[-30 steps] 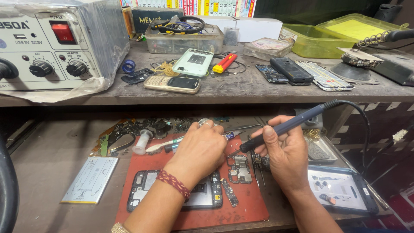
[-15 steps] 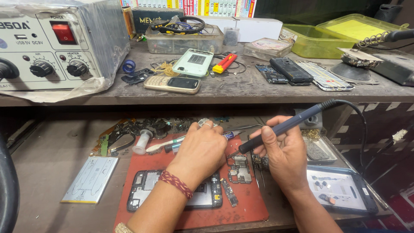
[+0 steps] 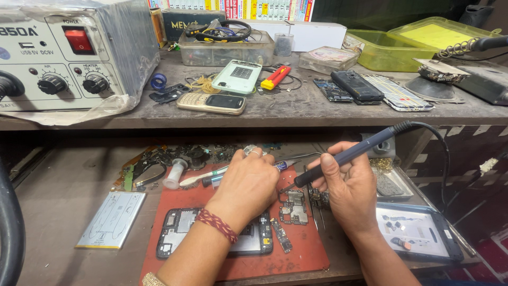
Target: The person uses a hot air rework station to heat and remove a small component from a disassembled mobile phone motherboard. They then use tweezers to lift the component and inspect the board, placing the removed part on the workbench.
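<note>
My right hand (image 3: 346, 188) grips a dark soldering iron (image 3: 349, 154) like a pen, its tip pointing down-left at a small phone circuit board (image 3: 294, 206) on a red work mat (image 3: 296, 249). My left hand (image 3: 248, 185), with a ring and a red woven wristband, hovers over the mat just left of the board, fingers curled; whatever it pinches is hidden. An opened phone frame (image 3: 180, 238) lies on the mat under my left forearm. The iron's black cord (image 3: 442, 153) loops off to the right.
The upper shelf holds a rework station (image 3: 69, 58), a keypad phone (image 3: 211, 103), a pale green phone back (image 3: 237, 77), a red cutter (image 3: 275, 78), dark phones (image 3: 357, 86) and green tubs (image 3: 402, 50). A flat battery (image 3: 111, 220) lies left of the mat, a parts tray (image 3: 418, 230) right.
Both hands stay in nearly the same place over the board. The soldering iron's handle has tilted slightly, and its tip remains at the circuit board.
</note>
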